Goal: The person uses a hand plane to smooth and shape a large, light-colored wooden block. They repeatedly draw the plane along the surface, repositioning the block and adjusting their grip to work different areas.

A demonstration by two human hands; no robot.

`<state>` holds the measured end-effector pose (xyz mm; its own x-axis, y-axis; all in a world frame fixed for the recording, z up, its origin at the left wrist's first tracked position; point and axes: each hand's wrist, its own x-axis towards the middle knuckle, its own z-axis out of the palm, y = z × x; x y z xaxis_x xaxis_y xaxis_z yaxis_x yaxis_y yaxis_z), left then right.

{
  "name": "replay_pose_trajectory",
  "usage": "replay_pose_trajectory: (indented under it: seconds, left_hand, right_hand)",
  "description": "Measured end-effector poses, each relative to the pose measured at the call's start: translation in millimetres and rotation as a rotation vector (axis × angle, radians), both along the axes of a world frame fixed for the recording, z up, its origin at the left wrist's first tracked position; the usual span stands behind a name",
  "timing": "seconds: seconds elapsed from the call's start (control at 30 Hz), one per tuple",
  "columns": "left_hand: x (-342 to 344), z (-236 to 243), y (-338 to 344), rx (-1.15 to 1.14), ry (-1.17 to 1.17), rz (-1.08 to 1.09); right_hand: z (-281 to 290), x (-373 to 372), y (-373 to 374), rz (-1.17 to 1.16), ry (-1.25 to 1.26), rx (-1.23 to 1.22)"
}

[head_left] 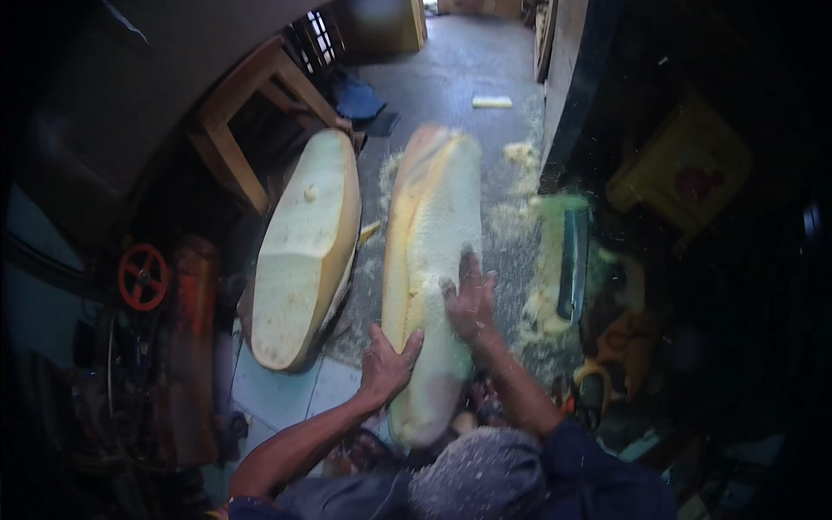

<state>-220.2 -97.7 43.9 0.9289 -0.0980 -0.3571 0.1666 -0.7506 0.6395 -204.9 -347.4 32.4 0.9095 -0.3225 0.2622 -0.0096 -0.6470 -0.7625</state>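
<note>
A long padded seat foam (446,217), pale and yellowish with a rough, crumbly surface, lies lengthwise in front of me, its near end by my knees. My left hand (388,362) grips its left edge low down, thumb on top and fingers around the side. Flat on its right upper face rests my right hand (471,299), fingers spread and slightly blurred, with no tool in it. To the left, a second seat foam (303,234), smoother, with a step across its middle, stands apart from the first.
Foam crumbs (520,156) litter the grey floor. On the right lies a long dark tool (573,260); a yellow plastic chair (685,165) is beyond it. At left are a wooden frame (230,160), blue cloth (357,97) and a red handwheel (143,276). A pale strip (492,102) lies farther off.
</note>
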Motion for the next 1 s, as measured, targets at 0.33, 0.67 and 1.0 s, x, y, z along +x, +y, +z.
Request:
replay_pose_trajectory:
  seconds: [0.33,0.67,1.0]
  left_hand:
    - [-49.9,-70.0,32.2,-0.160,-0.097,0.075]
    - [6.4,-62.1,78.1,0.027,-0.306,0.178]
    - [110.6,-35.3,-6.0,0.161,-1.002,-0.301]
  right_hand:
    - [-82.0,8.4,30.7,0.129,-0.232,0.051]
    - [-89.2,-61.8,-21.4,-0.130,0.617,-0.116]
    - [-46.8,-113.3,-39.5,0.191,0.578,-0.210]
